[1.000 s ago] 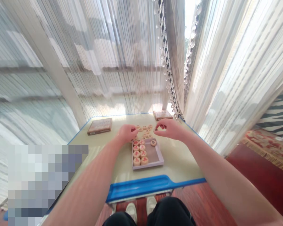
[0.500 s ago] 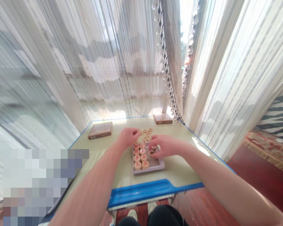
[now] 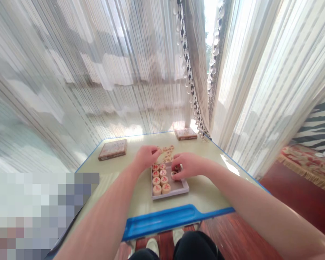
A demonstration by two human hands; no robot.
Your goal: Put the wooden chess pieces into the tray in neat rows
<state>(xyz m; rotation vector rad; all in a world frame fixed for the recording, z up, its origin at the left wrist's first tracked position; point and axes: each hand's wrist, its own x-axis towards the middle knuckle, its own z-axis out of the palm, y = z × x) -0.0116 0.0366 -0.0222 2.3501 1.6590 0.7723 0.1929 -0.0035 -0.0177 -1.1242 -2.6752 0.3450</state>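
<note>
Disc (image 3: 173, 173), dark-marked, inside tray (image 3: 182, 191); right hand (image 3: 189, 166) has fingers narrowed around it. Left hand (image 3: 147, 157) beside loose pieces (image 3: 168, 154); its grip hidden, cannot tell. Risk: right fingertips, working close, could knock the adjoining piece (image 3: 176, 168) askew.

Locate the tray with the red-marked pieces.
In the head view, the tray lies slightly right of centre on the table, between the loose pieces and the blue ledge, the right hand over its right side.
</note>
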